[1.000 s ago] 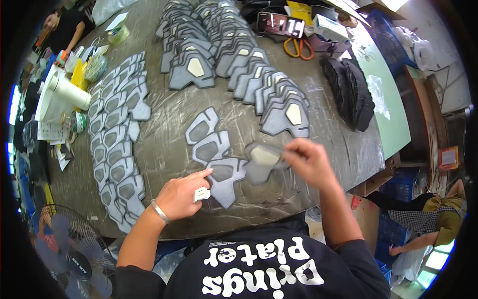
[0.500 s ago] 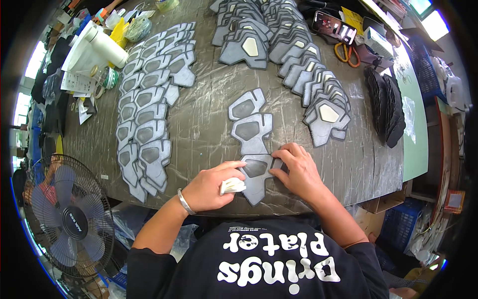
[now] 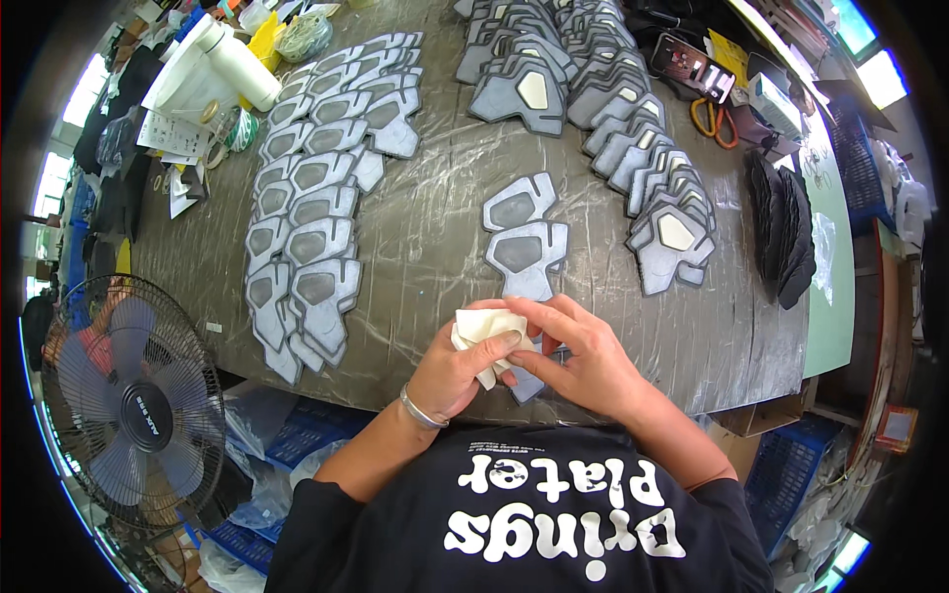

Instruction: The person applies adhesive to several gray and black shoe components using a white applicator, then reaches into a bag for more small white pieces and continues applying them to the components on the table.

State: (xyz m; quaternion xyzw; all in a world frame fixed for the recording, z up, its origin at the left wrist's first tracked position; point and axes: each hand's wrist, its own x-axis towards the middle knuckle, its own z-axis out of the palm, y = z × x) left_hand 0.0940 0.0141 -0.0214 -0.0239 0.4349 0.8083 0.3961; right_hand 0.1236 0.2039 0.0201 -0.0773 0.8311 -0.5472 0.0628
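A small bunch of thin cream patches [image 3: 486, 326] is held in my left hand [image 3: 443, 374], its thumb pressed over them. My right hand [image 3: 593, 361] meets the bunch from the right, with thumb and index finger closed on the patches' edge. Below both hands lies a grey cut-out panel [image 3: 532, 383], mostly hidden by them. Just beyond it, another grey panel [image 3: 539, 282] with a dark recess overlaps a further panel [image 3: 516, 206] of the same shape.
Overlapping rows of grey panels [image 3: 321, 208] lie at left. Panels with cream centres [image 3: 675, 232] form rows at far middle and right. Black pieces [image 3: 781, 227], orange-handled scissors [image 3: 714, 121] and a phone [image 3: 692, 67] lie at right. A fan [image 3: 146, 415] stands left; a white bottle [image 3: 237, 64] stands far left.
My right hand has left the nearest panel's edge and come to the cream patches. My left hand has raised the patches off to the right, over that panel. The view has shifted slightly.
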